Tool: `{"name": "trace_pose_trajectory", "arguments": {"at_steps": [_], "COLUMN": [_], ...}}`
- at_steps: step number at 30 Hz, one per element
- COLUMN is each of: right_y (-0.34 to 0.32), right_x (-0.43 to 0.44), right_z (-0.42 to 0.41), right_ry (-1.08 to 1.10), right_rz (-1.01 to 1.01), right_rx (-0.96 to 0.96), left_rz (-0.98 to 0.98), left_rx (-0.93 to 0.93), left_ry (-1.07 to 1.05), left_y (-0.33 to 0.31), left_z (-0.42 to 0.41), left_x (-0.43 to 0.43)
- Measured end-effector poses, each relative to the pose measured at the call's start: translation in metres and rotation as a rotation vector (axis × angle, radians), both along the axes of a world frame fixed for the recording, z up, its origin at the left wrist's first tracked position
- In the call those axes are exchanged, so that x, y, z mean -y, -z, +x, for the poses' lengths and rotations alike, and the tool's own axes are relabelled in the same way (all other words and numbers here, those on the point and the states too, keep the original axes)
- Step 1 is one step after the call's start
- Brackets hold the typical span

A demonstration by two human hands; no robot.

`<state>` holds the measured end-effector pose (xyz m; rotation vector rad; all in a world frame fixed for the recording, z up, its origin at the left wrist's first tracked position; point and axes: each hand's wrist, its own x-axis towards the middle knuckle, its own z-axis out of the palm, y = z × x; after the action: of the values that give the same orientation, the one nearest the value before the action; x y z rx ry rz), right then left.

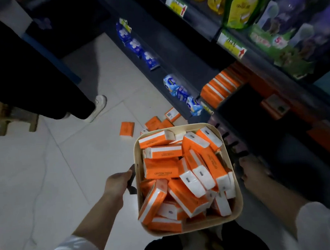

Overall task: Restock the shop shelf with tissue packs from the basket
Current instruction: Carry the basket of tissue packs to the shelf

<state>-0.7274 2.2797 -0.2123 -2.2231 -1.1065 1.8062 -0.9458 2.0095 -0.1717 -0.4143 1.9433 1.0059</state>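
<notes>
A cream square basket [139, 188] hangs in front of me, heaped with several orange and white tissue packs [161, 169]. My left hand [118, 182] grips the dark handle on its left side. On the right side my right hand [251, 170] holds the other handle. The dark shop shelf [236, 111] runs along the right, with a row of orange tissue packs [221, 86] standing in it beside a dark gap. Several loose orange packs [127, 128] lie on the floor beyond the basket.
Blue wrapped packs [172, 84] line the low shelf edge further along. Green and purple pouches [240, 10] fill the upper shelves above yellow price tags. Another person's dark trouser leg and white shoe [99, 105] stand on the pale tiled floor at left, next to a small wooden stool [15, 118].
</notes>
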Motion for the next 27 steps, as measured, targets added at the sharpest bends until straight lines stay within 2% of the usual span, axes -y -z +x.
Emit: {"name": "trace_pose_trajectory", "arguments": {"at_steps": [8,19,27], "right_y": [0.099,0.236,0.278], "right_x": [-0.032,-0.055,-0.061], "right_z": [0.016,0.02,0.01], "right_ry": [-0.122,-0.115,-0.001], "right_rz": [0.03,0.073,0.148], "right_rx": [0.032,0.035,-0.146], "left_rz": [-0.101,-0.119,0.001], "left_rx": [0.025,-0.042,-0.079], "left_ry": [0.002,0.009,0.093], "left_y": [0.107,0.235,0.29], "left_z": [0.029,0.045,0.044], "left_x": [-0.03,-0.053,-0.057]}}
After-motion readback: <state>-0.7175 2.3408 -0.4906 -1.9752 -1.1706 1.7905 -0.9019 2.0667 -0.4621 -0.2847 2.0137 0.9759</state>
